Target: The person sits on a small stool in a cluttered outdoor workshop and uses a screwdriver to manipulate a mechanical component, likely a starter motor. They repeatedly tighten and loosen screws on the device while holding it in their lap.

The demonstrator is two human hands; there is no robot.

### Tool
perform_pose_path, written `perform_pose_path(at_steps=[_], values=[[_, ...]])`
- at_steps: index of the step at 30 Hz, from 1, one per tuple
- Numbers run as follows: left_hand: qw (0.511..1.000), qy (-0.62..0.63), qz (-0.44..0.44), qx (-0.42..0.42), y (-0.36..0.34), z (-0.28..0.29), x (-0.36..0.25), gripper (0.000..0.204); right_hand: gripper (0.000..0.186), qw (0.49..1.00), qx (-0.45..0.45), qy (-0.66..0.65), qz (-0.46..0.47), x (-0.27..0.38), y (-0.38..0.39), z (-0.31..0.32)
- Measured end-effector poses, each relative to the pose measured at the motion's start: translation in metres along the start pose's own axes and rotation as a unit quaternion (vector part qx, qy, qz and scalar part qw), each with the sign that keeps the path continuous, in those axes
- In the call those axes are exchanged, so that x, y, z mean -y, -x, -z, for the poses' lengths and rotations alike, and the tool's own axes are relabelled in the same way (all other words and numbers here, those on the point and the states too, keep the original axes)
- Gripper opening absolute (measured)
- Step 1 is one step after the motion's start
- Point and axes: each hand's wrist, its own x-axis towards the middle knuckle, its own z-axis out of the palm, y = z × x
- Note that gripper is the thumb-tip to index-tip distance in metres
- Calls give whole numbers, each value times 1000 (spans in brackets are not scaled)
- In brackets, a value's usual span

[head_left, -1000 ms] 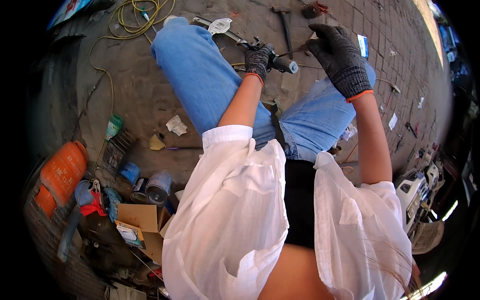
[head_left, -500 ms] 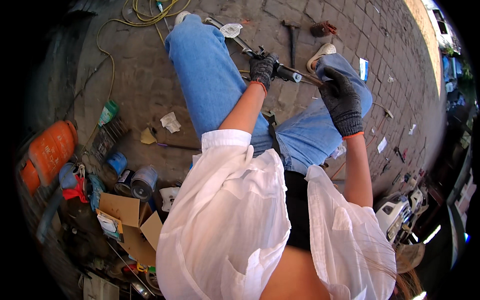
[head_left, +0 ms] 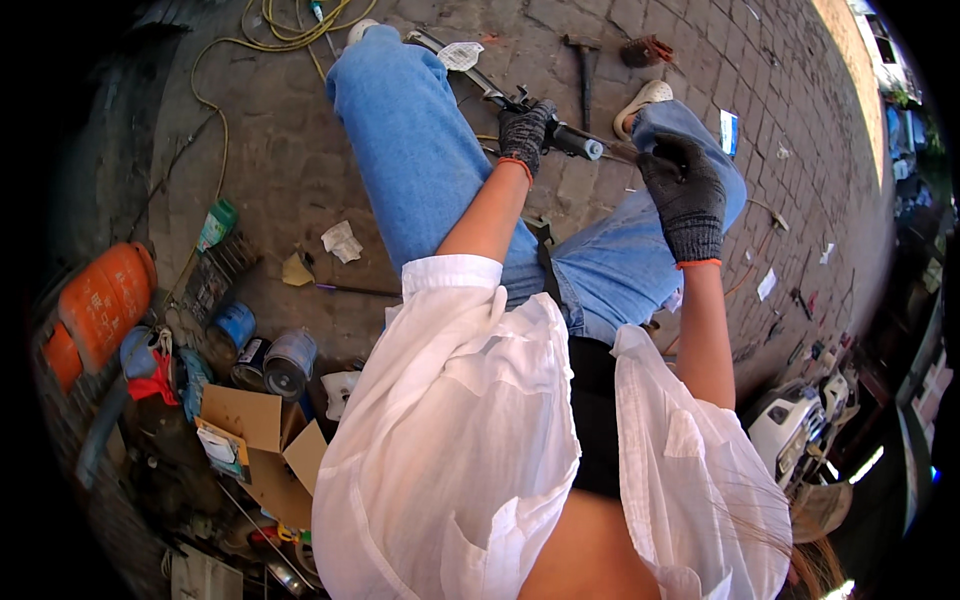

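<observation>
My left hand (head_left: 524, 134), in a dark grey knitted glove with an orange cuff, is closed around a long metal part (head_left: 477, 83). The part slants between my knees and ends in a dark cylinder with a pale blue tip (head_left: 592, 150). My right hand (head_left: 686, 200), gloved alike, is beside my right knee with its fingers curled. From its fingers a thin brownish tool (head_left: 625, 152) points toward the cylinder; its kind is too blurred to make out. Whether it touches the cylinder I cannot tell.
A hammer (head_left: 584, 80) and a reddish-brown ribbed block (head_left: 646, 51) lie beyond my hands on the brick paving. To the left are a yellow hose (head_left: 226, 140), an orange gas cylinder (head_left: 108, 300), paint cans (head_left: 290, 365) and an open cardboard box (head_left: 245, 415). White car parts (head_left: 785, 425) stand at right.
The right fingers have curled in more and the wrist has shifted slightly left. Less of the thin tool shows now. My left hand keeps its hold on the metal part.
</observation>
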Motion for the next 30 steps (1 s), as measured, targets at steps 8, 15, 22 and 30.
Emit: perform_pose_path(at_steps=[8, 15, 22, 30], values=[[999, -33, -6, -30, 3, -4, -3, 29, 32, 990, 114, -83, -24, -17, 6, 7], [1000, -21, 3, 2, 8, -2, -9, 27, 25, 994, 39, 62, 87, -2, 3, 5], [999, -11, -16, 30, 1, 0, -1, 20, 28, 992, -32, 123, 27, -2, 5, 0], [999, 18, -16, -23, -8, -3, 9, 22, 34, 989, 11, -137, -44, -17, 9, 0]])
